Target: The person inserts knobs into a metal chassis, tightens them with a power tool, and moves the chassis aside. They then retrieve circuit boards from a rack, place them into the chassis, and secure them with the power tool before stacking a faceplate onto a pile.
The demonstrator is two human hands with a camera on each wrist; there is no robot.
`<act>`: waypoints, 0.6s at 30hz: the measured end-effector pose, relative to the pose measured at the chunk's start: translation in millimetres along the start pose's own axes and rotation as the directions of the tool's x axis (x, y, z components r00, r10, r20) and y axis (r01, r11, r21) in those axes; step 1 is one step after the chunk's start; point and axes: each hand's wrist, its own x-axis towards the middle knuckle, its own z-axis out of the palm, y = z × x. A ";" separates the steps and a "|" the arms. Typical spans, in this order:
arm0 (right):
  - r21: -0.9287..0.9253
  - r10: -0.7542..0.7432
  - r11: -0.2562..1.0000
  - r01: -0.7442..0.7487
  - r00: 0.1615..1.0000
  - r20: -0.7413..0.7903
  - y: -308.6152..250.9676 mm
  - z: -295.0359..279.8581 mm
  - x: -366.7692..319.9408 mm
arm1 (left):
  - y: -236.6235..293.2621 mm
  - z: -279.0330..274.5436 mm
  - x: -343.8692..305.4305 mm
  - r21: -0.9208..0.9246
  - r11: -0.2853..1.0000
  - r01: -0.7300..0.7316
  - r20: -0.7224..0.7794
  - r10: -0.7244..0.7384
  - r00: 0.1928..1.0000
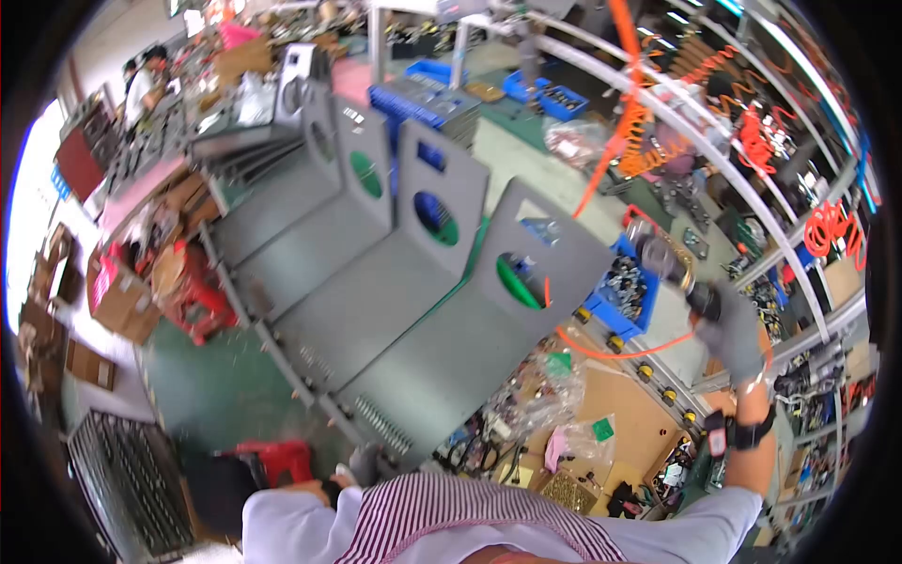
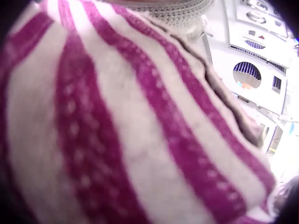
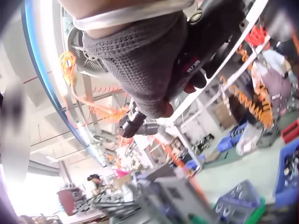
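Raised at the right of the head view, my gloved right hand (image 1: 731,338) grips a pistol-grip power driver (image 1: 672,263). In the right wrist view the fingers wrap round its black handle (image 3: 205,42), and the driver's front end (image 3: 133,123) sticks out past the glove. My left hand (image 1: 368,464), in a grey glove, is low in front of the striped apron (image 1: 442,508), close to the near edge of a bent grey metal panel (image 1: 442,376). Its fingers are mostly hidden, and the apron fills most of the left wrist view.
Several such panels with oval cutouts stand side by side on a rack frame (image 1: 272,352). Beyond them is a blue bin (image 1: 625,291) of small metal parts. An orange hose (image 1: 620,355) curves beneath the right hand. A cardboard box (image 1: 620,404) and a red stool (image 1: 197,301) flank the rack.
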 end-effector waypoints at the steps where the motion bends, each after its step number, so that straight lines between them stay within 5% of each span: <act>1: 0.100 -0.124 0.988 0.117 0.990 0.064 -9.4 11.7 -18.4 | -3.9 -7.6 4.7 -0.050 0.999 -0.004 0.125 0.011 0.992; 4: 0.413 -0.144 0.907 -0.081 0.862 0.487 -51.2 52.4 -67.1 | 2.4 -22.8 21.7 -0.153 0.988 0.011 0.316 0.039 0.948; 7: 0.493 -0.227 0.713 -0.499 0.501 0.835 -88.4 108.6 -107.9 | 31.3 -46.9 40.0 -0.454 0.755 0.473 0.534 -0.194 0.823; 8: 0.479 -0.311 0.672 -0.565 0.371 0.875 -94.4 134.6 -122.0 | 38.5 -52.9 42.9 -0.501 0.621 0.603 0.594 -0.260 0.761; 12: 0.278 -0.475 0.510 -0.814 0.003 0.880 -135.9 204.0 -167.0 | 2.6 -23.8 26.8 -0.517 0.512 0.686 0.640 -0.302 0.707; 13: 0.199 -0.434 0.596 -0.778 -0.105 0.895 -145.8 216.9 -171.6 | -1.4 -16.4 21.0 -0.536 0.512 0.671 0.598 -0.331 0.730; 15: 0.162 -0.559 0.392 -0.906 -0.095 0.824 -149.9 272.5 -213.6 | -7.1 -0.5 11.4 -0.576 0.520 0.630 0.500 -0.385 0.776; 16: 0.005 -0.617 0.199 -0.980 -0.121 0.777 -161.8 272.8 -214.9 | -14.9 14.1 3.1 -0.627 0.445 0.639 0.473 -0.435 0.766; 18: -0.172 -0.640 0.100 -0.980 -0.195 0.743 -175.4 279.4 -217.4 | 0.6 -0.3 17.3 -0.661 0.262 0.703 0.591 -0.395 0.703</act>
